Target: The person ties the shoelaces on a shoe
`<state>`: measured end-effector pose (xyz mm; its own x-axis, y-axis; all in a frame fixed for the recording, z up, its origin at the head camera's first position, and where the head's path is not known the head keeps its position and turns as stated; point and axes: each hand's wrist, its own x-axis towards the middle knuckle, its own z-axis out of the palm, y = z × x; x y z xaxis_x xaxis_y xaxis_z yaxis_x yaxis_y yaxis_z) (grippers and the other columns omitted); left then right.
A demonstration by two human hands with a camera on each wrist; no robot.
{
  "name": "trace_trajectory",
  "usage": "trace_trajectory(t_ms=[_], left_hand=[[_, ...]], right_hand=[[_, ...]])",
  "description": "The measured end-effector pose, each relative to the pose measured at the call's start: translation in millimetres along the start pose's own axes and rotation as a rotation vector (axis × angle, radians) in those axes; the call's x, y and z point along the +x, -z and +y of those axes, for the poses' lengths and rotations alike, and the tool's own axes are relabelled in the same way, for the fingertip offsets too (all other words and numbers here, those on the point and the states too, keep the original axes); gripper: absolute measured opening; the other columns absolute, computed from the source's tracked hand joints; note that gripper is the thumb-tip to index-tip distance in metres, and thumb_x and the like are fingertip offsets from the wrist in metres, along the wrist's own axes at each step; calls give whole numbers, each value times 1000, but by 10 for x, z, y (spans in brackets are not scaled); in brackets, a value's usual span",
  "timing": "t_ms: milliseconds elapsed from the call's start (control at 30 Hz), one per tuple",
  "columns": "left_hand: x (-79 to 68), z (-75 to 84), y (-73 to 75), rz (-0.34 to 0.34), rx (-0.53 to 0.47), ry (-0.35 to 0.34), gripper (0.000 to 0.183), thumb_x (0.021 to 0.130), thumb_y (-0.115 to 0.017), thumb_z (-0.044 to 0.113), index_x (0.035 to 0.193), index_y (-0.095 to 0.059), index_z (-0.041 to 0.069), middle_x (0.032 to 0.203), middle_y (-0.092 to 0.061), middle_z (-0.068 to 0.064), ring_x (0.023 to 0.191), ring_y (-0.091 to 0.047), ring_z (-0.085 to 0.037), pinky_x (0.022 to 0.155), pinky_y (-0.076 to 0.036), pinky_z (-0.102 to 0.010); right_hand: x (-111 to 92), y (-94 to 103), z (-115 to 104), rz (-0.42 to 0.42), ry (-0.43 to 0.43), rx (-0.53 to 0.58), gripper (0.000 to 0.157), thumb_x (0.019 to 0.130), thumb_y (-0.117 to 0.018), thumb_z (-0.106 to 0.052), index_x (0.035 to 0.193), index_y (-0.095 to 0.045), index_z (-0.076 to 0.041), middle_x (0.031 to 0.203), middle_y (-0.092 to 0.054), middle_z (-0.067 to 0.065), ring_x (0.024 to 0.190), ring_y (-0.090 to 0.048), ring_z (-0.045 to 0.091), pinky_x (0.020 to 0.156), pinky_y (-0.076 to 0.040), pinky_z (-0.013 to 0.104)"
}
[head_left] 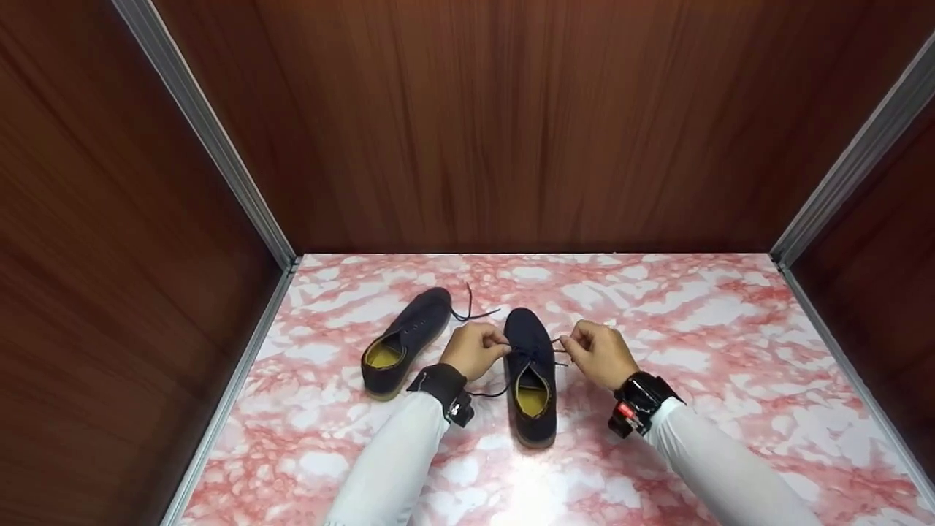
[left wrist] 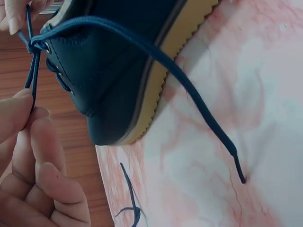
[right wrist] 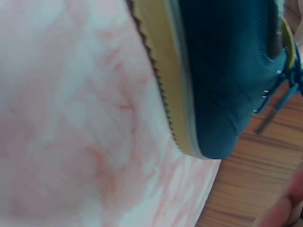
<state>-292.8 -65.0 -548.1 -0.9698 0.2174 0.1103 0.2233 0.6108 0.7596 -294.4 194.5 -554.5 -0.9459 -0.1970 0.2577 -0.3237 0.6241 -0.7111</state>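
A dark navy lace-up shoe [head_left: 527, 329] with a yellow insole stands on the table between my hands, toe away from me. My left hand [head_left: 473, 352] is at its left side and pinches a doubled strand of shoelace [left wrist: 32, 78] between thumb and fingers. On the other side my right hand [head_left: 600, 356] pinches another part of the lace. The strands cross in a knot [left wrist: 34, 46] over the shoe's opening. One loose lace end [left wrist: 189, 90] hangs down the left side. In the right wrist view only parts of the fingers show, at the right edge.
A second navy shoe [head_left: 418, 321] lies to the left, angled, its untied lace [head_left: 469, 315] trailing right. The table [head_left: 687, 438] has a red and white marbled top. Brown wood-grain panels [head_left: 526, 131] with grey metal edging enclose the back and both sides.
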Motion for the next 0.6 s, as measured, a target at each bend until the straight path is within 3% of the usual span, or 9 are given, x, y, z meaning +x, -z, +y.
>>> trace_trajectory(t_ms=[167, 333, 433, 600], left_hand=[[0, -14, 17, -42, 71, -38, 7, 93, -78, 15, 95, -82, 10, 86, -77, -3, 73, -58, -2, 72, -49, -21], [-3, -8, 25, -41, 126, -62, 7, 93, -78, 15, 89, -81, 11, 83, -77, -1, 74, -59, -4, 75, -52, -25], [-5, -2, 20, -56, 145, -67, 7, 93, -77, 15, 88, -81, 11, 83, -77, 0, 75, -61, -5, 76, -52, -25], [-11, 4, 2, -85, 173, -73, 8, 95, -75, 18, 90, -79, 13, 84, -77, 1, 75, -60, -5, 77, -52, -25]], right_hand=[[-21, 5, 2, -28, -14, -80, 36, 99, -69, -18, 66, -56, -18, 58, -50, -9, 55, -46, 8, 57, -37, 24], [-9, 28, -12, -31, 9, -175, 44, 99, -66, -18, 58, -52, -18, 55, -45, -9, 54, -45, 11, 57, -35, 26], [1, 41, -6, -74, 4, -141, 37, 100, -65, -16, 63, -60, -15, 57, -52, -8, 56, -48, 10, 57, -38, 25], [27, 55, -3, -170, 32, -32, 16, 101, -69, -17, 86, -73, -11, 70, -67, -3, 60, -54, 6, 58, -43, 22]])
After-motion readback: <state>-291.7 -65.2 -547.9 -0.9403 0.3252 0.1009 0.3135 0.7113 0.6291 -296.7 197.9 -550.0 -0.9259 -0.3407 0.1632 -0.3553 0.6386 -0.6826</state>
